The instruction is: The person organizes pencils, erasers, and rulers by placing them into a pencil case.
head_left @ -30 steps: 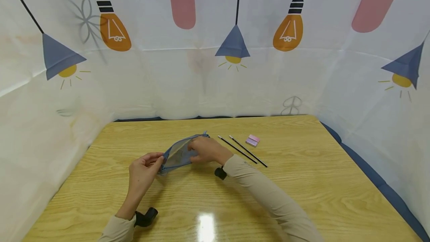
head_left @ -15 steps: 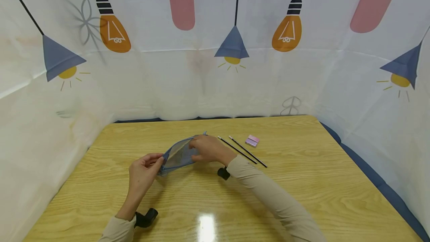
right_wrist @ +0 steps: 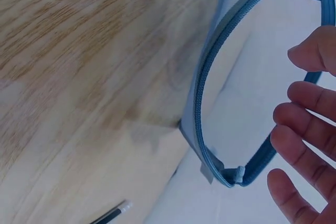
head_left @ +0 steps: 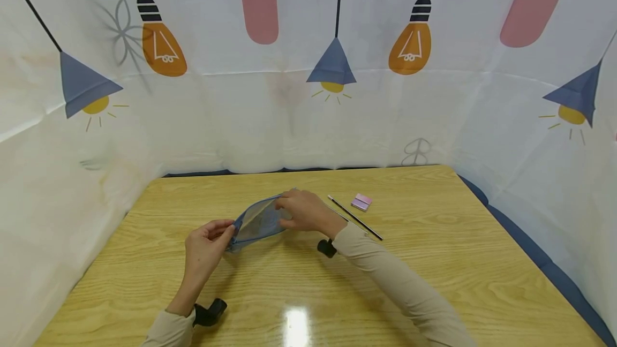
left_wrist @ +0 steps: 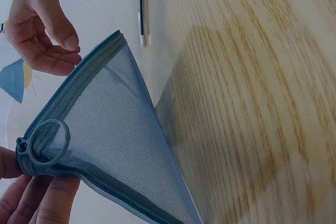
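Note:
A blue mesh zipper pouch (head_left: 260, 223) is held above the table with its zipped mouth spread wide. My left hand (head_left: 204, 250) pinches one end of the mouth, close to the ring-shaped zipper pull (left_wrist: 67, 142) seen in the left wrist view. At the far end of the pouch is my right hand (head_left: 310, 213), its fingers loosely bent and spread. The right wrist view shows these fingers (right_wrist: 302, 121) beside the opening with nothing between them. Two dark pencils lie to the right; one pencil (head_left: 356, 218) shows fully, the other is mostly behind the right hand and wrist.
A small pink and purple block (head_left: 361, 202), perhaps an eraser, lies right of the pencils. The wooden table (head_left: 308, 293) reaches to a white curtain (head_left: 270, 122) printed with lamps and bulbs. Black wrist cameras (head_left: 210, 312) are strapped to both wrists.
My right hand has drawn slightly to the right, away from the pouch's mouth, and now covers much of one pencil. The left hand and its grip are the same.

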Demonstrator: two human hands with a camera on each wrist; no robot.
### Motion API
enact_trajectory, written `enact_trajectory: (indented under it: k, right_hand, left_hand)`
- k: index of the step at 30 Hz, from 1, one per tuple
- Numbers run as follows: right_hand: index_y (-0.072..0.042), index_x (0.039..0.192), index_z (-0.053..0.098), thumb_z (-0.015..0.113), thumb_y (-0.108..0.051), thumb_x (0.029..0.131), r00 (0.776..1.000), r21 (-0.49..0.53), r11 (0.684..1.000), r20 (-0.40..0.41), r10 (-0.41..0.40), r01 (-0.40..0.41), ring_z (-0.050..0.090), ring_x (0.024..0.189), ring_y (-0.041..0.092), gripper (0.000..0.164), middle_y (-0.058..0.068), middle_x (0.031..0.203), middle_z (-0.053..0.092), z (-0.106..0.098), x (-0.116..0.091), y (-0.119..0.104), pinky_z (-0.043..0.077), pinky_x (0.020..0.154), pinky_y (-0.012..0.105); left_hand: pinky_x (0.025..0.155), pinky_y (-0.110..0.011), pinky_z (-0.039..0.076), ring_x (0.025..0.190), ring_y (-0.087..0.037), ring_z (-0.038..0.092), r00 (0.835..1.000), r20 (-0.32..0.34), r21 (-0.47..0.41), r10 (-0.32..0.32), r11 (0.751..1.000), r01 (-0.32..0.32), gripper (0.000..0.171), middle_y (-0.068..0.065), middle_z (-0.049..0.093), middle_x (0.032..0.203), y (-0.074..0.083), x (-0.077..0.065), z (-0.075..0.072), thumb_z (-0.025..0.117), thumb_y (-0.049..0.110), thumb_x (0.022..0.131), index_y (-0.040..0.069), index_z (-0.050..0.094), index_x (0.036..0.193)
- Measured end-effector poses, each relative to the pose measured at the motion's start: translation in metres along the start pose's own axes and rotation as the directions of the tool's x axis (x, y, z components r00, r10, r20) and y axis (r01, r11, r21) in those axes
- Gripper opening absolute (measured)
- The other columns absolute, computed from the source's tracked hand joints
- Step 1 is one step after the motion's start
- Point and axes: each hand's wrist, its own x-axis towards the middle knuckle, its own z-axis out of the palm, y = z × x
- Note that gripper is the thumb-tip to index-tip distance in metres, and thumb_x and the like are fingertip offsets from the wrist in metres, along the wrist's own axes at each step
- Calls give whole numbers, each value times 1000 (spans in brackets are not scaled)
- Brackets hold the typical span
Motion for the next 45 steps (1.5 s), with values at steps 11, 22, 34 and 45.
enact_trajectory:
  k: [11,22,34,45]
  right_hand:
    - [-14,112,70,70,-31,90,997,-81,997,-71,-17,11,60,94,18,27,1,107,63,-4,-9,0,53,73,32]
    - [-11,112,70,73,-29,88,993,-69,998,-117,-6,-3,61,93,19,31,3,107,65,-15,-22,5,53,75,34]
    - [-10,108,68,69,-20,88,983,-73,994,-167,73,-87,60,80,18,23,3,101,65,-17,-40,19,51,61,32]
    - [-8,105,68,68,-19,87,977,-74,986,-165,134,-147,61,84,21,21,4,97,66,-15,-57,31,52,66,34]
  left_hand:
    - [60,-18,53,73,-6,66,1000,2,1,11,1000,-11,13,-14,71,86,0,-1,0,70,6,90,-2,74,99]
    - [60,-19,53,73,-6,66,1000,4,7,7,1000,-7,13,-13,71,87,0,0,0,70,5,89,0,74,100]
    - [60,-19,53,73,-6,66,1000,3,24,5,1000,-5,13,-12,71,87,0,0,0,70,7,90,1,74,101]
    - [61,-18,53,73,-6,67,1000,5,20,12,1000,-12,13,-13,71,86,-1,0,1,70,6,90,1,74,100]
